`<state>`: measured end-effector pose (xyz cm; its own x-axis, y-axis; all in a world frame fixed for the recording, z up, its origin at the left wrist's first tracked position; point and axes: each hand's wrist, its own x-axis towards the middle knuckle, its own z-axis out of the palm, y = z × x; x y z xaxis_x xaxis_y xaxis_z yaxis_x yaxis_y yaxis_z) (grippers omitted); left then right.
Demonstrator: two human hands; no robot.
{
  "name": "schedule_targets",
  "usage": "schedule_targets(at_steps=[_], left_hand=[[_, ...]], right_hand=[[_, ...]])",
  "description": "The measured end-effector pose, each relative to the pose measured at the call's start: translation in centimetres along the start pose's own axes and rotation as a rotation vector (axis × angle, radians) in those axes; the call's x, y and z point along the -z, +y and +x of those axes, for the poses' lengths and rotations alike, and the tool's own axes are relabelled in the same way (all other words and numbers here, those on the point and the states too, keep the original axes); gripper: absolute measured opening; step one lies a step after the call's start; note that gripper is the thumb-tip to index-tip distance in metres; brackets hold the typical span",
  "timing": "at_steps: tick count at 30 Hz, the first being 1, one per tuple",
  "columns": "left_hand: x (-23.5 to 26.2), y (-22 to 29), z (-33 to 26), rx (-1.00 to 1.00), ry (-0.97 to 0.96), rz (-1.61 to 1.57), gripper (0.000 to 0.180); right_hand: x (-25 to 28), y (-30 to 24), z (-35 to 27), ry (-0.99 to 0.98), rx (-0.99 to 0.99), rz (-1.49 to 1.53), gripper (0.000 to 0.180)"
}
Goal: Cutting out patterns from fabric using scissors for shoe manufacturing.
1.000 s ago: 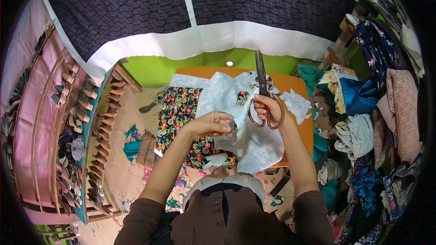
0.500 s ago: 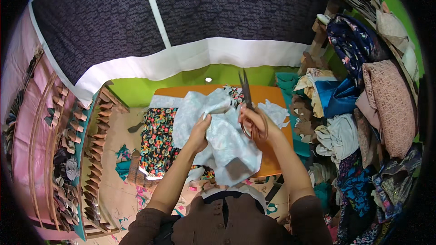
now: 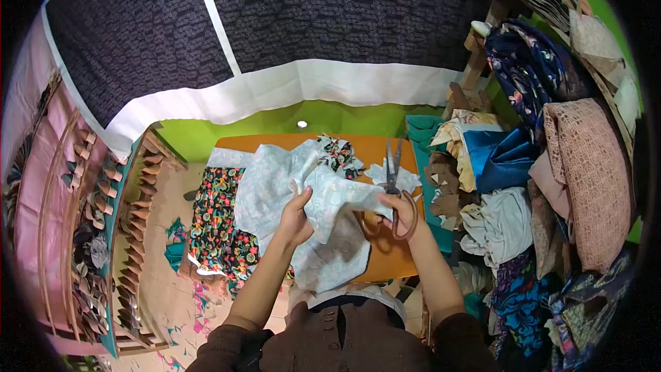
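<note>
Pale blue cloth [image 3: 272, 186] lies spread and bunched over the table, its near edge hanging toward my body. My left hand [image 3: 297, 219] pinches a fold of it between thumb and fingers. To the right, my right hand [image 3: 401, 213] has scissors [image 3: 392, 178] with dark handles, the blades pointing away from me and slightly apart. Fingers of that same hand also grip a corner of the pale cloth, stretched between both hands. Black fabric with a colourful print [image 3: 219, 200] lies under the cloth's left side. Printed scraps [image 3: 339, 155] sit beyond the cloth.
The orange table [image 3: 406, 251] stands before a green wall [image 3: 241, 129] with a dark curtain [image 3: 330, 21] above. Wooden racks of pointed shoe-like forms [image 3: 141, 213] line the left. Piled fabrics [image 3: 506, 217] crowd the right. Pale offcuts [image 3: 406, 178] lie near the scissors; scraps litter the floor.
My right hand has moved right and slightly down, drawing a corner of the pale cloth out sideways. The scissor blades are further apart. The whole view has shifted a little.
</note>
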<state>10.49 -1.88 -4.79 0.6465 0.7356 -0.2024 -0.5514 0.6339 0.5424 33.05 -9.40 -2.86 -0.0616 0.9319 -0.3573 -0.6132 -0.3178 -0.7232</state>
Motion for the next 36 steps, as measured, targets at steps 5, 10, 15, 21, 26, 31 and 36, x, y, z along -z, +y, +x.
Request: schedule_targets(at_steps=[5, 10, 15, 21, 26, 31, 36], left_hand=[[-1.2, -1.3, -0.2, -0.032, -0.016, -0.249, 0.041], [-0.9, -2.4, 0.4, -0.131, 0.018, -0.301, 0.039], [-0.8, -5.1, 0.5, -0.169, 0.226, -0.275, 0.040], [1.1, -5.5, -1.0, 0.024, 0.308, -0.031, 0.034], [4.3, -3.0, -3.8, 0.275, 0.359, 0.629, 0.030], [3.7, 0.1, -2.0, -0.237, 0.273, 1.036, 0.054], [3.0, 1.3, 0.9, -0.218, -0.135, 1.013, 0.084]], right_hand=[[3.5, 3.9, 1.2, -0.209, -0.024, 0.184, 0.030], [2.8, 9.1, 1.5, -0.013, -0.034, 0.262, 0.031], [0.8, 9.1, 2.3, -0.117, -0.182, 0.436, 0.028], [-1.2, 4.9, 3.8, 0.055, 0.051, 0.197, 0.030], [-1.8, -0.6, 3.7, -0.063, 0.126, 0.064, 0.037], [-3.2, -2.7, 3.7, -0.386, 0.063, -0.410, 0.035], [-6.6, -3.8, 2.4, -0.546, -0.199, -0.374, 0.032]])
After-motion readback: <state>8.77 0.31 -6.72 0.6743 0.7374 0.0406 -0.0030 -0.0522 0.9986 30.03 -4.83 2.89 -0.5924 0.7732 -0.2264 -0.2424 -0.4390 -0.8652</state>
